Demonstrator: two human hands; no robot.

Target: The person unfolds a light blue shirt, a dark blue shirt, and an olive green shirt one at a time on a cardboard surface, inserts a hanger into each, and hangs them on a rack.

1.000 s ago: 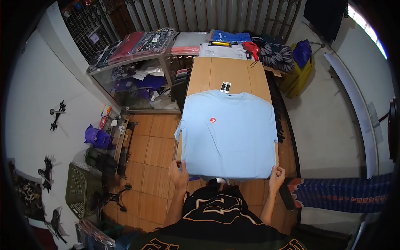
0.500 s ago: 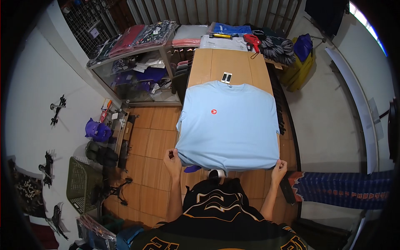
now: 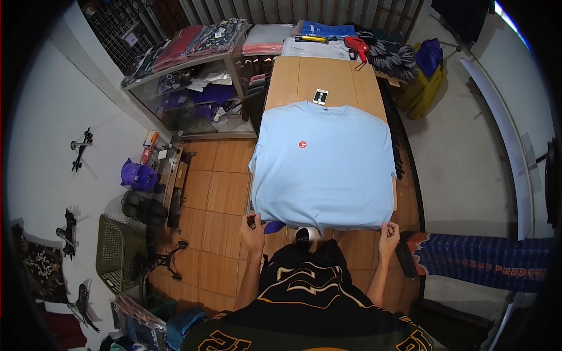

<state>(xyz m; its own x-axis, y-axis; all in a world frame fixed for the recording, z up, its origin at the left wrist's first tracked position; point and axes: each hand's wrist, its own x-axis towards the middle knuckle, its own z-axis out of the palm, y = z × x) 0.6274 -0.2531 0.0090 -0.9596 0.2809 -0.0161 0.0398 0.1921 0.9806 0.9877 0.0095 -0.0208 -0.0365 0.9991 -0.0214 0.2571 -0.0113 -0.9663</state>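
Note:
A light blue T-shirt (image 3: 325, 175) lies spread on the wooden table (image 3: 328, 76), collar at the far end and a round red sticker on its chest. At its near left hem corner my left hand (image 3: 252, 233) pinches the cloth between thumb and fingers. The near right hem corner is pinched by my right hand (image 3: 389, 238). Between the hands the hem hangs over the table's near edge. A dark-and-white tag (image 3: 320, 96) rests just beyond the collar.
Past the table's far end lie folded packaged clothes (image 3: 268, 36) and a red tagging gun (image 3: 356, 45). A glass display case (image 3: 181, 99) stands to the left. A green basket (image 3: 116, 254) is at lower left, a blue patterned cloth (image 3: 480, 257) at right.
My left hand has shifted slightly right, and both hands still hold the hem corners. The shirt's lower part looks smoother, with fewer folds. The whole view has tilted a little.

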